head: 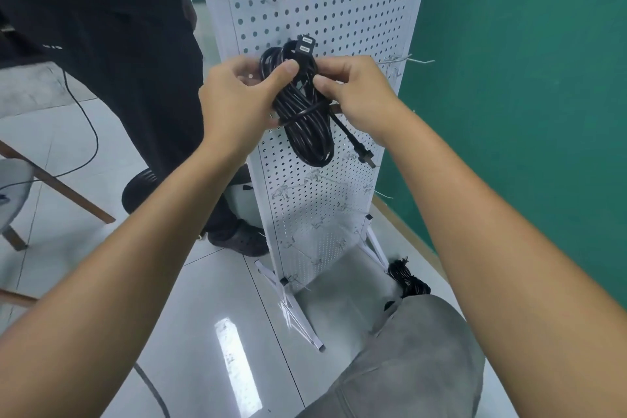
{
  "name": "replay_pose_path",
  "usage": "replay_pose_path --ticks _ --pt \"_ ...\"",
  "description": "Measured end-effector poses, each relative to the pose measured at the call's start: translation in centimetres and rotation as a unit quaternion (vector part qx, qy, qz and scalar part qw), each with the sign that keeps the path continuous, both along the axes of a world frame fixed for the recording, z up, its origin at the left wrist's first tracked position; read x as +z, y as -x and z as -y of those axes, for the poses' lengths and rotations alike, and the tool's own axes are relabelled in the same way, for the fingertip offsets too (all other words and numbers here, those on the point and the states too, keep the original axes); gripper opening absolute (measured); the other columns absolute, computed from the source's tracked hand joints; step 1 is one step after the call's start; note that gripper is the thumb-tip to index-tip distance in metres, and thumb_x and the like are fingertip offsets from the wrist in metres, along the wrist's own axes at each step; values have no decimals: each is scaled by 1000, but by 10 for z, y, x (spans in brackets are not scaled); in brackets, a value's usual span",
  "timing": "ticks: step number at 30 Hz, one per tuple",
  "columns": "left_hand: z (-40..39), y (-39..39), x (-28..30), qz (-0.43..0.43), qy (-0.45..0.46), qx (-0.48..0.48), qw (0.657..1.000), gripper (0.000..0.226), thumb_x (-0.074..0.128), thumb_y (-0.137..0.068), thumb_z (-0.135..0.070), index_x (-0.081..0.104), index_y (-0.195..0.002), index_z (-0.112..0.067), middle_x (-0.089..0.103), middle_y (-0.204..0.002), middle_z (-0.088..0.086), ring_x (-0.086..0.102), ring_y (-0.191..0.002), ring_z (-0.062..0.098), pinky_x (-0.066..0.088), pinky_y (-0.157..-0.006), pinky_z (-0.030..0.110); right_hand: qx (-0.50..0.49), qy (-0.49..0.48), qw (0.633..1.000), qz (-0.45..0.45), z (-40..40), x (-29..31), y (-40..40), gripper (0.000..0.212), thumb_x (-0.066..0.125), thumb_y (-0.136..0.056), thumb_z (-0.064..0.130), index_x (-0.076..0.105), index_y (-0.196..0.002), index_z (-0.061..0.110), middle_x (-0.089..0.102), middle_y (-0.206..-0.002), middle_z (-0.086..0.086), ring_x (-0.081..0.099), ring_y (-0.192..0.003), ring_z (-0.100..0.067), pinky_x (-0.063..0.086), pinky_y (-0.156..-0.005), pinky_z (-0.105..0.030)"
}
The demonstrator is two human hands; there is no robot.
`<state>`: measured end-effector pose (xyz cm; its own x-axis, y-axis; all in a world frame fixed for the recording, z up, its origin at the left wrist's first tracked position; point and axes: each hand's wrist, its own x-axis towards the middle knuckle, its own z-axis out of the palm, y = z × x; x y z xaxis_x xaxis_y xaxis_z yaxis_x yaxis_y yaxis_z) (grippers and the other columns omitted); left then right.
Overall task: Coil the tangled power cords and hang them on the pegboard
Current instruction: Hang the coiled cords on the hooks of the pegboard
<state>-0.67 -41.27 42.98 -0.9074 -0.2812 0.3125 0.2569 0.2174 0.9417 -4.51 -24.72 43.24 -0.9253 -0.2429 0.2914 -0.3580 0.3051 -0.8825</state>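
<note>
From the head view, the left hand [237, 95] grips the upper loops of a coiled black power cord [302, 115], thumb across the front; its fingers are hidden behind the bundle. The right hand [356, 92] pinches the coil's right side, fingertips curled in, and covers part of the strand wrapped around the coil's middle. The coil hangs in front of the white pegboard [325, 7], so whether it touches the board cannot be told. Two plug ends [304, 44] stick up at the coil's top, their labels too blurred to read; another plug [364, 154] dangles down to the lower right.

The pegboard's top is cut off by the frame edge. Thin wire hooks [403, 59] stick out near its right edge, close to the right hand. A second dark cord bundle [407, 278] lies on the floor by the board's right foot, partly hidden behind a grey-clad knee [414, 360]. A person in black [112, 27] stands just left of the board, largely cropped. The green wall [526, 78] stands close on the right.
</note>
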Motion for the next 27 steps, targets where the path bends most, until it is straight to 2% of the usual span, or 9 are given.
replay_pose_path --ticks 5,7,9,11,14,17,20,23,27 --pt "8 5 -11 22 38 29 999 43 88 -72 -53 77 -98 -21 76 -85 3 78 -81 19 65 -70 43 14 -8 999 45 -1 -11 0 35 48 -104 -4 67 -132 8 73 -113 1 70 -82 8 55 -73 -14" --pt "8 4 -17 22 61 35 997 45 85 -69 -60 77 -97 -26 76 -85 2 78 -81 19 64 -72 44 10 -8 999 45 -1 -18 -3 36 48 -104 -4 67 -132 9 73 -114 1 69 -83 9 54 -73 -12" --pt "7 3 -23 23 61 40 997 44 83 -71 -60 76 -98 -26 75 -85 1 77 -80 18 64 -72 43 1 -18 999 29 1 -23 -5 36 50 -104 -1 68 -132 14 73 -116 6 68 -88 11 55 -80 -14" --pt "6 2 -26 20 82 51 995 45 79 -72 -65 75 -99 -29 75 -88 -4 76 -84 15 64 -75 44 -8 -21 1000 21 3 -26 -6 37 51 -104 1 69 -131 19 73 -118 9 67 -102 2 55 -98 -28" --pt "3 -4 -28 7 124 65 990 48 76 -76 -65 72 -108 -30 73 -98 -13 72 -95 7 61 -85 41 -12 -27 999 27 3 -33 -9 37 53 -104 5 66 -133 23 71 -114 9 66 -110 -10 51 -107 -41" --pt "0 -15 -34 -20 186 90 978 61 77 -82 -60 60 -128 -24 66 -118 -12 66 -100 6 55 -91 32 -42 -23 998 32 -3 -40 -13 42 59 -103 12 56 -145 16 64 -123 5 62 -116 -12 47 -111 -37" --pt "-5 -27 -44 -66 219 106 968 62 78 -85 -54 53 -131 -20 57 -123 -7 60 -100 9 47 -87 19 -65 -30 997 19 -13 -46 -18 47 64 -100 16 54 -146 13 64 -131 0 61 -121 -10 48 -109 -31" --pt "-12 -39 -52 -111 250 113 955 52 76 -88 -49 56 -123 -16 54 -116 -6 54 -94 9 41 -81 14 -80 -30 996 17 -28 -51 -26 46 68 -98 19 57 -143 18 66 -129 4 65 -114 -8 56 -98 -32" --pt "-40 -56 -69 -131 263 44 955 39 75 -91 -42 57 -115 -16 58 -103 -9 51 -87 8 43 -75 22 -96 -64 993 9 -63 -62 -46 48 75 -93 19 61 -139 22 68 -123 10 66 -108 -3 53 -96 -22"
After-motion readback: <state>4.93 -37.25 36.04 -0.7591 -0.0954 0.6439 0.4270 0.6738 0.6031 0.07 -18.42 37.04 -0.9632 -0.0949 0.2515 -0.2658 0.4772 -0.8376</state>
